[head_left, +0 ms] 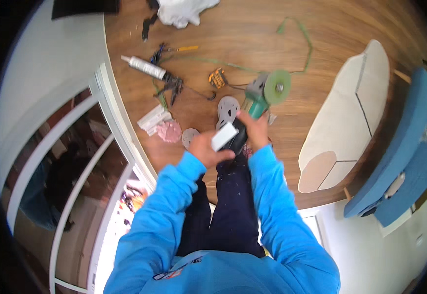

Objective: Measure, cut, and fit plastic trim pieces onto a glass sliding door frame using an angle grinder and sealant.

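A green and black angle grinder (257,105) is in front of me, with a pale green disc (277,86) on its head facing up. My right hand (256,130) is closed around the grinder's dark rear body. My left hand (207,151) grips a short white rectangular piece (224,136) beside the grinder's rear end. Its thumb points toward the grinder; whether it touches the tool cannot be told. Some of the grinder's rear is hidden by the white piece and my hands.
On the wooden floor lie a caulking gun with a white tube (147,67), a tape measure (217,78), white strips (153,119), a pink crumpled cloth (169,131) and a green strap (311,46). A white rug (345,117) and blue sofa (399,147) are right; a glass-paned frame (118,142) stands left.
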Demonstrator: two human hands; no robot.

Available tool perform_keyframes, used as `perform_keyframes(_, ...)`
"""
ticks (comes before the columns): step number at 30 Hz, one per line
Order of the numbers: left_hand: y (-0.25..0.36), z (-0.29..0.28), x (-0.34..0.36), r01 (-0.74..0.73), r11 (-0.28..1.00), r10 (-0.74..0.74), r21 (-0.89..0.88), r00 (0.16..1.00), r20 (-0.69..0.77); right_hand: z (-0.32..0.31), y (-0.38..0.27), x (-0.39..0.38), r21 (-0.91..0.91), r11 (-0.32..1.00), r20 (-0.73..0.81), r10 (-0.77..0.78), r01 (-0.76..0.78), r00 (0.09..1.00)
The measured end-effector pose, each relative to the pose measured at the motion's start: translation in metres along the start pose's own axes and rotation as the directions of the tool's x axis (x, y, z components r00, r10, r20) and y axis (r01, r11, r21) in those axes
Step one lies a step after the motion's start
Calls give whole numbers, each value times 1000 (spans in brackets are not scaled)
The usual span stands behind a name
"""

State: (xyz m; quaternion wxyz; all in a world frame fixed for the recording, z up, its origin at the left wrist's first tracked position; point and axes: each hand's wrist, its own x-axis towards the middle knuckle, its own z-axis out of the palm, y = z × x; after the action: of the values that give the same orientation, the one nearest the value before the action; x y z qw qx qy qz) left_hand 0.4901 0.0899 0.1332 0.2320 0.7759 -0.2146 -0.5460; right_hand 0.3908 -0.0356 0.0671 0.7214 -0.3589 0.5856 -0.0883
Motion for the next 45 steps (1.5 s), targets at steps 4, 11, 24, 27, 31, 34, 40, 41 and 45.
perform_keyframes(4,62,12,-77,-145,988,145,-46,989,-21,-12,-40,-117,333,941,-52,-41,56,998)
perform_keyframes(11,158,-37,-227,-156,888,357,-432,826,436,-52,-103,-313,929,370,129,-396,29,909)
perform_keyframes(24,188,40,-352,-464,863,428,-202,457,780,-114,-76,-503,842,186,-466,-223,507,856)
perform_keyframes(27,203,62,-354,-577,790,269,205,628,730,-154,-60,-518,736,290,-568,-227,612,791)
perform_keyframes(31,248,57,-345,-860,355,657,367,509,556,-214,-30,-545,444,557,-682,-298,702,668)
perform_keyframes(34,298,58,-373,-890,136,663,435,408,627,-235,-16,-558,267,629,-672,-422,730,609)
perform_keyframes(40,333,65,-392,-875,-62,735,481,286,615,-222,-5,-565,-77,740,-713,-509,668,482)
perform_keyframes(41,337,66,-393,-865,-110,736,489,260,625,-220,-7,-566,-71,737,-685,-526,672,504)
perform_keyframes(45,350,71,-403,-821,-156,700,549,300,648,-220,-10,-568,-84,740,-623,-562,668,544)
